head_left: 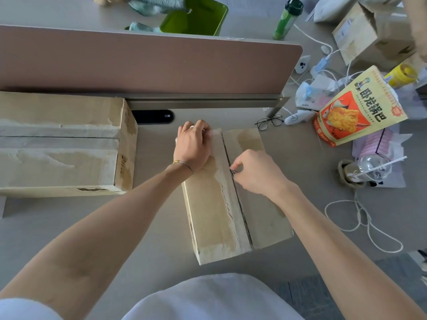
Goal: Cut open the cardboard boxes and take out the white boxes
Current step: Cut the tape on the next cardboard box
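Observation:
A long taped cardboard box (pixel 217 204) lies on the grey desk (pixel 150 227) in front of me, its top seam running away from me. My left hand (pixel 193 144) grips the box's far left corner, fingers curled over the edge. My right hand (pixel 254 172) pinches a small dark cutting tool (pixel 233 172) set in the seam about midway along the box. The seam nearer to me looks slit. A bigger taped cardboard box (pixel 62 144) lies at the left. No white boxes are in view.
A brown partition (pixel 147 63) bounds the desk behind the boxes. To the right lie glasses (pixel 269 122), a yellow snack bag (pixel 355 107), a plastic cup with a straw (pixel 374 168), white cables (pixel 360 218) and an open carton (pixel 374 35). A green bottle (pixel 287 18) stands beyond.

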A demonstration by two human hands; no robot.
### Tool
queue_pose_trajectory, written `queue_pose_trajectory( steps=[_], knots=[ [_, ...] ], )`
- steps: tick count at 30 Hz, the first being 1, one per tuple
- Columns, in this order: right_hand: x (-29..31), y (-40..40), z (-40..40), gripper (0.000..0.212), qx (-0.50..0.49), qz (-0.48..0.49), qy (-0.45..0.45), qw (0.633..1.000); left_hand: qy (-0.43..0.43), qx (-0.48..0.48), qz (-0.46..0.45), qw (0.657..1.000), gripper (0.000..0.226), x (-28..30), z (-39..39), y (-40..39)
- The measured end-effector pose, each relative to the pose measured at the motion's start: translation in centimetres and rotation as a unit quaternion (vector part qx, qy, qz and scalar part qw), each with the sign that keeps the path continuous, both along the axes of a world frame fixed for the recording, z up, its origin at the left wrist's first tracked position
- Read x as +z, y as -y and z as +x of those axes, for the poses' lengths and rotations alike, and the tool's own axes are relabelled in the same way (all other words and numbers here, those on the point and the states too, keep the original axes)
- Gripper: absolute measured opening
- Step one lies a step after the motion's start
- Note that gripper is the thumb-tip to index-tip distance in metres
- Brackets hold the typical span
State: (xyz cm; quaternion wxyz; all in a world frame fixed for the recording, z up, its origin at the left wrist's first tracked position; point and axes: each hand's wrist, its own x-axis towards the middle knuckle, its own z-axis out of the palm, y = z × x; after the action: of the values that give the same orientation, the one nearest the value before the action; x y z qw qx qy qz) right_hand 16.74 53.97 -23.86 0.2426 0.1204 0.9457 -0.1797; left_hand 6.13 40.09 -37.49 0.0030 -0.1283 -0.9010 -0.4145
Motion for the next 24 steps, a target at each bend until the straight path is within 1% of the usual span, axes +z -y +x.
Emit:
queue_pose_trajectory(
  steps=[3,6,11,18,24],
  knots=[
    [0.1,-0.5,0.7,0.026,-0.015,-0.001,-0.004,1.0,0.001,0.002,0.002,1.0,0.038,0.1,0.0,-0.1],
    [0.3,-0.8,1.6,0.031,-0.016,-0.014,0.016,1.0,0.002,0.005,0.007,1.0,0.039,0.1,0.1,0.0],
    [0.7,-0.4,2.6,0.027,-0.016,-0.017,0.014,1.0,0.003,0.006,0.015,1.0,0.033,0.0,0.0,0.0],
    [0.7,-0.2,4.3,0.028,-0.004,-0.022,0.038,0.999,0.006,0.005,0.015,1.0,0.036,0.0,0.1,0.1],
    [1.3,-0.9,5.6,0.028,-0.006,-0.01,0.04,0.999,0.003,0.006,0.009,1.0,0.03,0.1,0.1,0.0]
  ],
)
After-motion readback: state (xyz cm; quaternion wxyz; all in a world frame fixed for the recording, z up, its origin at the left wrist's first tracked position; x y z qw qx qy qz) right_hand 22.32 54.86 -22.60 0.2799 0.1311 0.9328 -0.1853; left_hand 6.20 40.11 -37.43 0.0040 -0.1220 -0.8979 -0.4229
